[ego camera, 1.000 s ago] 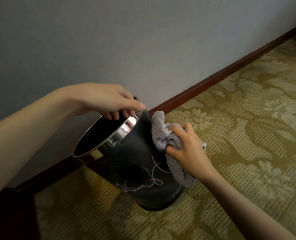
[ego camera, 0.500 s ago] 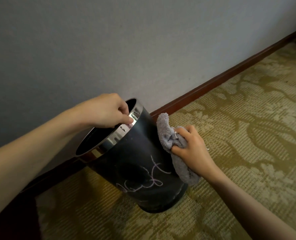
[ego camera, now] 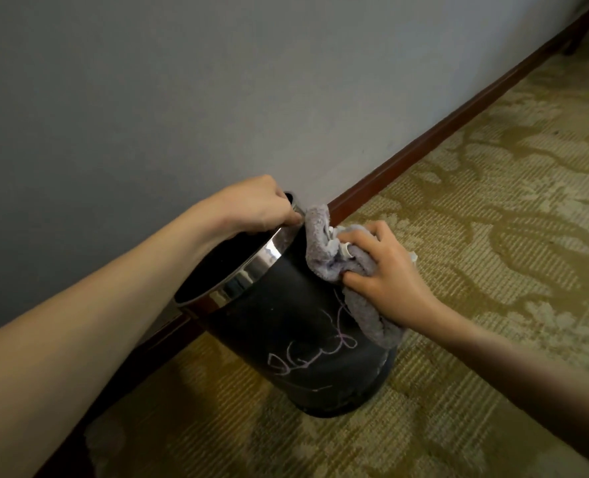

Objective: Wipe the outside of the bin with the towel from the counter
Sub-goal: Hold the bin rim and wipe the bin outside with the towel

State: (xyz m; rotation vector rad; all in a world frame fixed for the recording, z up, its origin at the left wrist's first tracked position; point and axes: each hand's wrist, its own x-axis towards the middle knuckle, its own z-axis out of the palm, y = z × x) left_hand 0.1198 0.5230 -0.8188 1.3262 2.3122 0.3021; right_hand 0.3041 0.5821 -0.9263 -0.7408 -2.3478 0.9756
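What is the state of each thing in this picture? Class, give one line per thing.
bin: tilted toward the camera, scribbled on, standing on the carpet.
towel: bunched, pressed to the bin's side.
left hand: grips the bin's rim.
right hand: grips the towel.

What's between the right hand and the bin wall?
The grey towel: the right hand grips it bunched against the black bin's outer wall, just below the rim. Head view.
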